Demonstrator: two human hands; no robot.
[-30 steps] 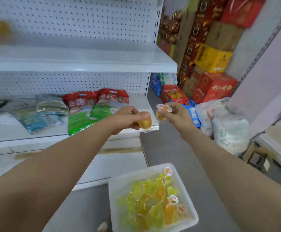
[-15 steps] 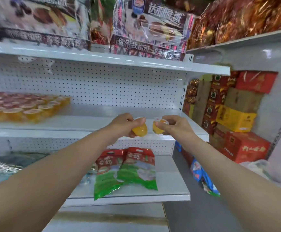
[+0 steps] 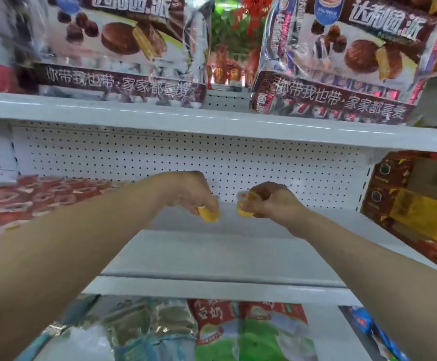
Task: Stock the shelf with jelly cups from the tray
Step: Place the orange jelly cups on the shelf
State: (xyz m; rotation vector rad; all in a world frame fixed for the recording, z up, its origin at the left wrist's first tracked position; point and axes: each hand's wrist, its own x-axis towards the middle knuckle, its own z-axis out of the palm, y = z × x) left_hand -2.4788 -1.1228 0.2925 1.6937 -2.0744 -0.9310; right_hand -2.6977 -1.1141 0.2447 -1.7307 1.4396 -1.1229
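**Jelly cups in both hands, over the middle shelf**

Nearest, at the bottom edge: snack packets (image 3: pixel 238 332) on the lower shelf (image 3: pixel 326 332). Tray not in view.

Next out: the shelf (image 3: pixel 225 256) to be stocked, its front part bare. Over its rear half, left hand (image 3: pixel 190 194) has fingers curled down round an orange jelly cup (image 3: pixel 208 215), base showing. Just beside it, apart, right hand (image 3: pixel 273 203) pinches a second cup (image 3: pixel 246 207), lid tilted toward the left hand. Both cups appear to hang above the board, not yet set down.

Judgement: cups are light, with thin plastic walls that give under a squeeze and a film lid that dents easily. Grip the sides near the rim, gently, and set down lid up.

Further left: stocked cups (image 3: pixel 30 199) in rows, blurred. Behind them, pegboard (image 3: pixel 212 157). Above, pie bags (image 3: pixel 123 48).
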